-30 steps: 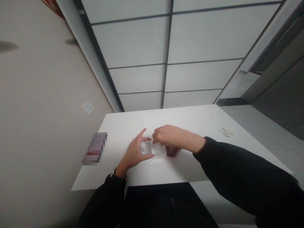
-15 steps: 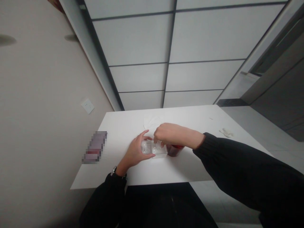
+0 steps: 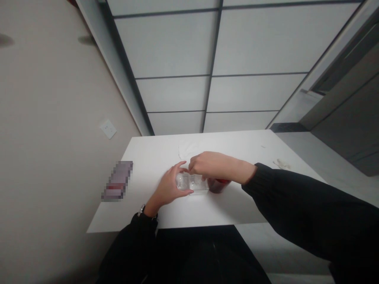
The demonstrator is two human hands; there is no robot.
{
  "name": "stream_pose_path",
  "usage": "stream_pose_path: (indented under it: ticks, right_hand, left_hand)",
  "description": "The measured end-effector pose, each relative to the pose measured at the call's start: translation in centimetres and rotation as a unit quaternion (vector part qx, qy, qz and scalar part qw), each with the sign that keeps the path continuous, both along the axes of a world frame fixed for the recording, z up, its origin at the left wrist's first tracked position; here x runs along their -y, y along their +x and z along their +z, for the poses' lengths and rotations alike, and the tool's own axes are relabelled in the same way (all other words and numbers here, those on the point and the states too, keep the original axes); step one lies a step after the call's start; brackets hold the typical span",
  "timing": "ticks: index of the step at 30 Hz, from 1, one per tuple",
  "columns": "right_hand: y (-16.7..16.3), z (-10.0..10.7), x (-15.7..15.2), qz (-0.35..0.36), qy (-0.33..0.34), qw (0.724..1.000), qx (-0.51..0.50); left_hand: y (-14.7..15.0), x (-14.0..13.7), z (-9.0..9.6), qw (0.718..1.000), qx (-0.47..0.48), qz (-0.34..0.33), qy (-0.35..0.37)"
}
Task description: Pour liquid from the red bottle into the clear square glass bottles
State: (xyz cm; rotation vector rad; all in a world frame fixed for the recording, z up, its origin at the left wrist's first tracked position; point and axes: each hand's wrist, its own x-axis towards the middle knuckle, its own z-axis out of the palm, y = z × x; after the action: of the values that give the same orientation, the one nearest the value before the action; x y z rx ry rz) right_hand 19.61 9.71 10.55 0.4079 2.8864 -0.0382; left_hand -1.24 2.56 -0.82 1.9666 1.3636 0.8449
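Note:
A clear plastic box (image 3: pixel 199 190) with compartments lies on the white table. My left hand (image 3: pixel 171 184) is wrapped round its left end, thumb along the near side and fingers at the far side. Over the box is my right hand (image 3: pixel 204 165), its fingers curled together and pointing down; whatever they may pinch is hidden. Partly behind my right wrist stands a dark red round container (image 3: pixel 217 186), just right of the box. What lies in the compartments is too small and glossy to tell.
A blurred-out flat object (image 3: pixel 118 180) lies at the table's left edge. A thin transparent sheet or bag (image 3: pixel 188 150) is beyond my hands. To the right rests a small crumpled pale item (image 3: pixel 282 163). The wall with a socket (image 3: pixel 108 129) borders the left side.
My right hand has shifted slightly to the left over the box, fingers still curled. My left hand keeps its hold on the box. The view has tilted a little.

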Motion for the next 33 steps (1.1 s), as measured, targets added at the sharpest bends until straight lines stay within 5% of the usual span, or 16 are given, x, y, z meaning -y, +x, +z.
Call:
stream_pose_path:
  ticks: [6,22,33]
  right_hand:
    - [-0.8,0.4,0.1,-0.006,0.037,0.999,0.025]
    - [0.0,1.0,0.0,-0.024,-0.058,0.998,0.015]
    - [-0.1,1.4,-0.1,-0.007,-0.030,0.999,0.037]
  left_hand:
    - [-0.2,-0.1,0.0,1.000,-0.002,-0.010,0.002]
    - [-0.3,-0.2,-0.3,1.000,0.001,-0.005,-0.011]
    - [0.0,-0.1,0.2,1.000,0.005,-0.003,-0.009]
